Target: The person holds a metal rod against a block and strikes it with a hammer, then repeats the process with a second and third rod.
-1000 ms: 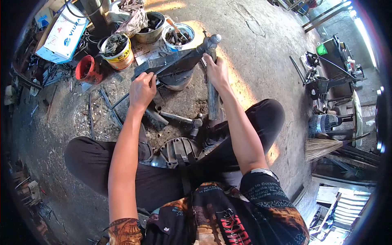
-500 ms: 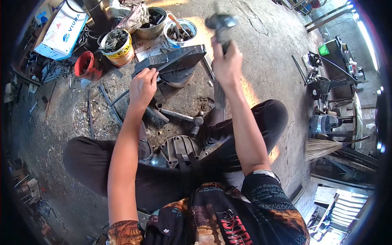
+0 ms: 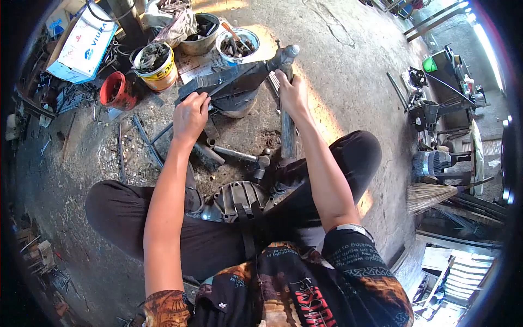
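Note:
My right hand is wrapped round the handle of a hammer, whose metal head is at the right end of a dark, block-like anvil. My left hand is closed at the anvil's near left side, pinching a thin dark metal bar that slants across the anvil toward the hammer. The bar's far end is hard to make out beside the hammer head. Another hammer lies on the ground between my legs, near a ribbed metal casting.
Behind the anvil stand a white bucket of metal scraps, a yellow-and-white bucket and a red bucket. A cardboard box is at far left. Machinery and a straw broom are at right.
My right hand has swung the hammer down from its raised position to the anvil's right end. My left hand has stayed nearly still on the bar.

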`<state>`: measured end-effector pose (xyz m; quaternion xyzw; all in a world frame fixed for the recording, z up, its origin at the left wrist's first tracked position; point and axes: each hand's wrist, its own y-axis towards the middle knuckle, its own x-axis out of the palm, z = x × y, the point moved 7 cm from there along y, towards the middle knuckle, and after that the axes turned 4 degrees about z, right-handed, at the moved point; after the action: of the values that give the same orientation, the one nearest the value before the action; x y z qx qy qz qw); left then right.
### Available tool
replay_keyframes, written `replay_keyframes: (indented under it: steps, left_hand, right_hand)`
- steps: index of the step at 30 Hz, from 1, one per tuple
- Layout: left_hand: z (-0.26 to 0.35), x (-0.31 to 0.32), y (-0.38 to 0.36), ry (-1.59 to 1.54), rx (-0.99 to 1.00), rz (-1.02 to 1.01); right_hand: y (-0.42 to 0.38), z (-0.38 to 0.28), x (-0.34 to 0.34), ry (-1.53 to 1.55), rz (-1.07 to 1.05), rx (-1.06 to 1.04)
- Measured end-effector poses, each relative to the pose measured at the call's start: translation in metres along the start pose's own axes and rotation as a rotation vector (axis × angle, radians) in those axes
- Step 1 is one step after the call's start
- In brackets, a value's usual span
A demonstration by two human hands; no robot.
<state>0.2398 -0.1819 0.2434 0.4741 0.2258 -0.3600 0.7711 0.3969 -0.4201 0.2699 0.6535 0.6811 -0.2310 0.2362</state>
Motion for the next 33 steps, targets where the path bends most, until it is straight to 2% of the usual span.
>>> replay_keyframes:
  steps: [5, 11, 13, 15, 17, 19, 21, 22, 23, 25, 27, 31, 33]
  left_hand:
    - [0.001, -0.003, 0.001, 0.002, 0.015, 0.024]
    - [0.008, -0.01, 0.005, 0.07, 0.027, 0.014]
    - [0.006, -0.009, 0.002, 0.066, 0.016, 0.009]
    - [0.0, -0.004, -0.001, 0.058, -0.009, -0.008]
    - [0.003, -0.006, 0.0, 0.079, 0.044, 0.085]
    - [0.005, -0.007, -0.001, 0.086, 0.024, 0.051]
    - [0.007, -0.007, 0.002, 0.086, 0.03, 0.007]
    - [0.007, -0.007, 0.0, 0.094, 0.055, 0.01]
    - [0.008, -0.006, 0.0, 0.088, 0.063, 0.017]
    - [0.005, -0.009, -0.001, 0.083, 0.032, 0.049]
    - [0.004, -0.012, -0.004, 0.11, 0.034, 0.028]
    - [0.003, -0.01, 0.0, 0.118, -0.012, 0.034]
    - [0.001, -0.01, 0.001, 0.104, -0.01, 0.033]
  right_hand:
    - [-0.009, -0.03, -0.005, -0.015, 0.08, -0.173]
    - [-0.016, -0.029, 0.021, -0.119, -0.018, -0.234]
    - [-0.016, -0.038, 0.014, -0.108, -0.05, -0.183]
    - [-0.019, -0.055, -0.001, -0.055, 0.011, -0.26]
    - [-0.036, -0.089, -0.03, 0.033, 0.1, -0.346]
    - [-0.045, -0.092, -0.033, 0.291, 0.159, -0.37]
    - [-0.036, -0.055, 0.001, 0.106, 0.188, -0.389]
    - [-0.024, -0.031, 0.026, -0.183, -0.035, -0.161]
    - [-0.021, -0.018, 0.034, -0.111, 0.132, -0.401]
    - [-0.016, -0.016, 0.027, -0.056, -0.024, -0.063]
    - [-0.013, -0.018, 0.02, 0.006, -0.21, 0.064]
    - [-0.012, -0.017, 0.007, 0.066, -0.058, -0.063]
    - [-0.008, -0.017, 0.003, 0.052, -0.056, -0.054]
